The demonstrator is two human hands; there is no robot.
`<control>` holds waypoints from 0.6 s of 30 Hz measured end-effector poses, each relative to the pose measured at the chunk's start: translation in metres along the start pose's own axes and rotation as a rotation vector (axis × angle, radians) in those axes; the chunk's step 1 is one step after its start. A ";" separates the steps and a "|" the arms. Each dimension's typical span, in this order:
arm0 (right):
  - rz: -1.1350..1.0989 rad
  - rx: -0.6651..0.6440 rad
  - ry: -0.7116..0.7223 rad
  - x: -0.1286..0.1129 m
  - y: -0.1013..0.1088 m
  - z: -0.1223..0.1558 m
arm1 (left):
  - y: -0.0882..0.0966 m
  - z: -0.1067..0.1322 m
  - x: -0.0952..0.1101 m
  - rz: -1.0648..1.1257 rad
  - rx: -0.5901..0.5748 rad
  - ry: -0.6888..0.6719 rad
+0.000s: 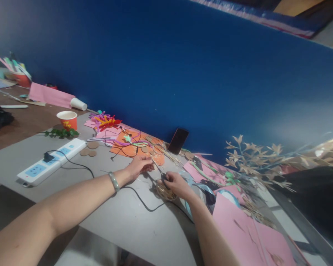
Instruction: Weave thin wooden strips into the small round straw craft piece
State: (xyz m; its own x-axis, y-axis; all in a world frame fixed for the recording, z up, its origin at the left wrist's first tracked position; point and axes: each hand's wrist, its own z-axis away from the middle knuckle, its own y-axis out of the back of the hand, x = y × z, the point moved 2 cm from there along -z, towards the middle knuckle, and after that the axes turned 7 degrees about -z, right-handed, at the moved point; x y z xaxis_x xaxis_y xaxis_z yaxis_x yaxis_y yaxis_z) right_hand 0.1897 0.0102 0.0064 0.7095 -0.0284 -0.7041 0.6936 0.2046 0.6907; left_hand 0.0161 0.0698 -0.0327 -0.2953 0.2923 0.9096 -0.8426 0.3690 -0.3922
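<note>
My left hand (138,166) rests on the grey table (119,218), fingers pinched on a thin straw-coloured strand (156,165) that runs toward my right hand. A pale green bangle (114,181) circles the left wrist. My right hand (175,183) is closed around a small dark tool, too small to name, just above a round woven straw coil (164,192). A black cable (144,203) snakes across the table under both hands.
A white power strip (51,161) lies at left with a plug in it. Behind are a red paper cup (67,119), green sprig (61,132), coloured pipe cleaners (107,122), orange paper (130,147), a leaning phone (178,140), dried branches (252,159), pink sheets (246,232).
</note>
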 end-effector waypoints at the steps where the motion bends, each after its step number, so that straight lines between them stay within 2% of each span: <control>1: -0.008 -0.003 0.001 0.000 0.000 0.000 | 0.000 0.000 0.000 0.000 -0.003 0.001; 18: -0.029 0.048 -0.007 0.011 0.005 -0.003 | -0.001 0.004 0.002 -0.042 0.006 0.036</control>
State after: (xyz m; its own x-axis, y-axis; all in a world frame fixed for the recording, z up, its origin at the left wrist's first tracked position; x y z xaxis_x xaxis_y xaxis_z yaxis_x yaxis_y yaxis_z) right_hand 0.2005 0.0139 0.0013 0.6897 -0.0407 -0.7230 0.7191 0.1561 0.6772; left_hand 0.0152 0.0663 -0.0301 -0.2434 0.3084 0.9196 -0.8564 0.3768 -0.3530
